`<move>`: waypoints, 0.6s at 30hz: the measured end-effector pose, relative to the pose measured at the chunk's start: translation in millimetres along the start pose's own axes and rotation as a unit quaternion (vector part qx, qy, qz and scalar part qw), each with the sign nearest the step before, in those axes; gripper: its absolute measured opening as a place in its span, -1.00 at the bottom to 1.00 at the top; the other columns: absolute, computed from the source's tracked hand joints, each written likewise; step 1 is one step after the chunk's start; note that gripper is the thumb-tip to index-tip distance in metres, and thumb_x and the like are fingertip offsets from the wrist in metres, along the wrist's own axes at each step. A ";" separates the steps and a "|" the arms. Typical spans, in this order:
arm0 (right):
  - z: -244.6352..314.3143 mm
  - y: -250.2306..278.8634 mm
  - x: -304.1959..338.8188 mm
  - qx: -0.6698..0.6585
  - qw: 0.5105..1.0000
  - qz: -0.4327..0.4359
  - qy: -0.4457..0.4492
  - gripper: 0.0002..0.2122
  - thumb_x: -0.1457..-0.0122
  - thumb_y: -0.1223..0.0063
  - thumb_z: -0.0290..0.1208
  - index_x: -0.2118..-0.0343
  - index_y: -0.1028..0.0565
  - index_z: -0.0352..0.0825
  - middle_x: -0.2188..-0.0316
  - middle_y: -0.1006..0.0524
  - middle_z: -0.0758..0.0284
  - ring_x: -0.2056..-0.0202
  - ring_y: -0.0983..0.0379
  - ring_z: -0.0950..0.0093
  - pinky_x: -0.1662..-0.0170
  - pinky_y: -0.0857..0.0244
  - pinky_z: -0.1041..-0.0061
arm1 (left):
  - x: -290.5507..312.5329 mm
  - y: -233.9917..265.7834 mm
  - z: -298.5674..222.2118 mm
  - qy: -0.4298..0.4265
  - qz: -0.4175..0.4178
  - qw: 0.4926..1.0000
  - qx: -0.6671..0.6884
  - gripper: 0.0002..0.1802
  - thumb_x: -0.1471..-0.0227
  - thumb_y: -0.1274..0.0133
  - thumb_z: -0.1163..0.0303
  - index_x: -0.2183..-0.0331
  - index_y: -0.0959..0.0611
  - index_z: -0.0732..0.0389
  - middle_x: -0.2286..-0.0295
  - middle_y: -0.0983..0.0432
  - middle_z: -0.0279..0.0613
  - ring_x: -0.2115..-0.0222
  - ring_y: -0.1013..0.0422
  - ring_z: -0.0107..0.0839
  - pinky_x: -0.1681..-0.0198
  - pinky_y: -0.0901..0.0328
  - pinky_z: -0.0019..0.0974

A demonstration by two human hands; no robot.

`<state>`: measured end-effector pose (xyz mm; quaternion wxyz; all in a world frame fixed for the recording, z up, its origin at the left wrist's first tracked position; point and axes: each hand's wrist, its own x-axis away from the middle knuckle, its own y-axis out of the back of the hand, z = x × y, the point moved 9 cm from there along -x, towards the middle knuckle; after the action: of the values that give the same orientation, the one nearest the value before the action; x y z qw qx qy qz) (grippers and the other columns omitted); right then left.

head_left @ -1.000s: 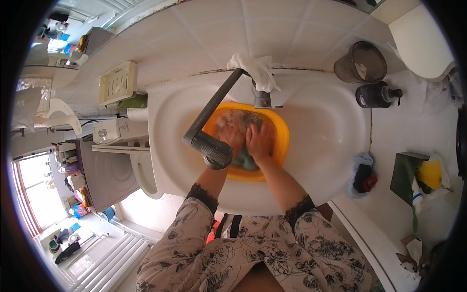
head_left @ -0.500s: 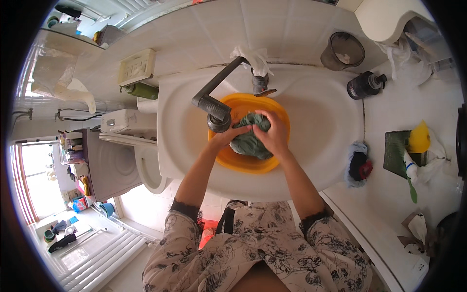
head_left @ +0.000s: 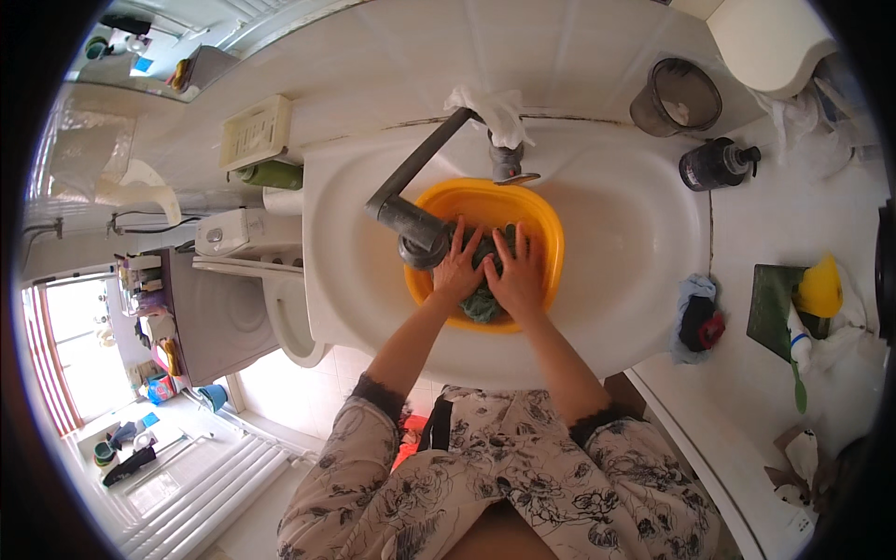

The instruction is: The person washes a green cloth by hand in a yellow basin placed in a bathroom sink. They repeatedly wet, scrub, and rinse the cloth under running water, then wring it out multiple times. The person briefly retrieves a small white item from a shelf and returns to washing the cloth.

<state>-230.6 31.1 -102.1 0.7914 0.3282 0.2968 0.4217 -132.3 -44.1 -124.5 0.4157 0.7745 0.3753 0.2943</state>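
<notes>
A yellow plastic basin (head_left: 553,245) stands in the white sink (head_left: 621,280), with a crumpled dark green cloth (head_left: 482,306) inside it. Both of my hands lie on the cloth with the fingers spread. My left hand (head_left: 455,273) presses on its left part, close to the grey faucet spout (head_left: 420,241). My right hand (head_left: 519,278) presses on its right part, the thumbs nearly meeting in the middle. Much of the cloth is hidden under the hands, and I cannot tell exactly what kind of cloth it is.
A faucet handle (head_left: 509,166) rises behind the basin. On the ledge to the right are a dark cup (head_left: 677,98), a black pump bottle (head_left: 717,165), a small bundle of cloth (head_left: 698,319) and a green tray (head_left: 771,308). A toilet (head_left: 285,308) adjoins the sink's left side.
My hands have gone from gripping the bunched cloth with curled fingers to lying spread on top of it. The cloth now sits lower and flatter in the basin.
</notes>
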 end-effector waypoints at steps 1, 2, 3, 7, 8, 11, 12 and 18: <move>-4.2 -12.7 -0.3 0.046 0.999 -0.008 -0.001 -0.64 -0.03 0.09 -0.18 0.09 -0.41 -0.14 -0.08 -0.19 0.26 -0.05 -0.06 0.11 -0.06 0.03 0.06 | -3.3 -12.6 4.7 -0.014 -0.005 0.999 -0.040 -0.41 0.04 0.11 0.02 -0.03 -0.28 0.02 -0.12 0.11 -0.24 -0.14 0.26 -0.05 -0.02 0.20 0.30; -11.1 -26.0 -0.2 0.089 0.996 -0.001 -0.005 -0.58 -0.06 0.17 -0.12 0.00 -0.35 -0.11 -0.10 -0.15 0.25 -0.06 -0.05 0.08 -0.04 0.03 0.03 | -6.3 -25.1 8.9 -0.029 -0.010 0.996 -0.080 -0.37 0.03 0.13 0.01 -0.08 -0.21 -0.04 -0.17 0.23 -0.30 -0.18 0.38 -0.05 0.00 0.29 0.41; -13.6 -31.0 -4.9 0.095 0.995 0.004 -0.013 -0.59 -0.06 0.17 -0.13 0.01 -0.36 -0.11 -0.09 -0.16 0.25 -0.06 -0.05 0.08 -0.04 0.03 0.04 | -12.3 -29.4 12.8 -0.029 -0.010 0.994 -0.104 -0.37 0.03 0.14 0.01 -0.08 -0.21 -0.04 -0.17 0.21 -0.29 -0.18 0.35 -0.05 -0.01 0.29 0.39; -26.6 -57.7 -16.4 0.117 0.992 0.031 -0.047 -0.62 -0.06 0.17 -0.17 0.03 -0.37 -0.12 -0.05 -0.21 0.22 -0.03 -0.09 0.06 -0.03 0.00 0.07 | -40.0 -46.9 25.9 0.013 0.079 0.967 -0.241 -0.36 0.06 0.16 0.00 -0.08 -0.22 -0.05 -0.14 0.09 -0.23 -0.16 0.24 -0.05 -0.02 0.25 0.32; -31.8 -65.4 -17.2 0.121 0.990 0.039 -0.057 -0.62 -0.06 0.17 -0.19 0.03 -0.36 -0.11 -0.03 -0.24 0.21 -0.01 -0.12 0.06 -0.02 -0.01 0.08 | -45.0 -52.9 29.9 0.035 0.124 0.950 -0.284 -0.36 0.06 0.17 -0.01 -0.07 -0.23 -0.04 -0.13 0.05 -0.21 -0.15 0.22 -0.05 -0.02 0.23 0.30; -40.8 -99.8 -31.5 0.112 0.964 0.229 -0.081 -0.64 -0.05 0.16 -0.22 0.07 -0.37 -0.16 0.09 -0.35 0.15 0.04 -0.20 0.12 -0.01 -0.03 0.12 | -62.3 -51.5 34.7 -0.027 0.040 0.944 -0.325 -0.36 0.09 0.16 -0.02 -0.03 -0.29 0.03 -0.06 -0.11 -0.10 -0.12 0.12 -0.08 0.00 0.17 0.27; -42.7 -80.6 -43.2 -0.041 0.998 0.026 -0.043 -0.68 -0.06 0.17 -0.25 0.14 -0.41 -0.25 0.19 -0.41 0.09 0.08 -0.27 0.18 0.00 -0.07 0.19 | -72.9 -46.6 21.2 -0.017 0.102 0.965 -0.240 -0.38 0.08 0.16 0.04 -0.02 -0.30 0.11 0.00 -0.20 -0.05 -0.10 0.03 -0.09 -0.03 0.12 0.16; -44.0 -89.8 -65.0 -0.079 0.978 0.166 -0.095 -0.84 -0.08 0.13 -0.35 0.36 -0.44 -0.30 0.41 -0.48 0.11 0.35 -0.39 0.12 0.28 -0.26 0.22 | -64.3 -34.0 30.6 -0.017 0.049 0.985 -0.167 -0.55 0.05 0.12 0.25 0.07 -0.39 0.14 0.04 -0.26 -0.07 -0.03 -0.11 -0.14 -0.06 0.06 -0.03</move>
<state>-251.5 -51.6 -185.4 0.7583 0.3484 0.1273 0.5362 -155.3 -97.4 -177.9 0.5303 0.7169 0.2750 0.3595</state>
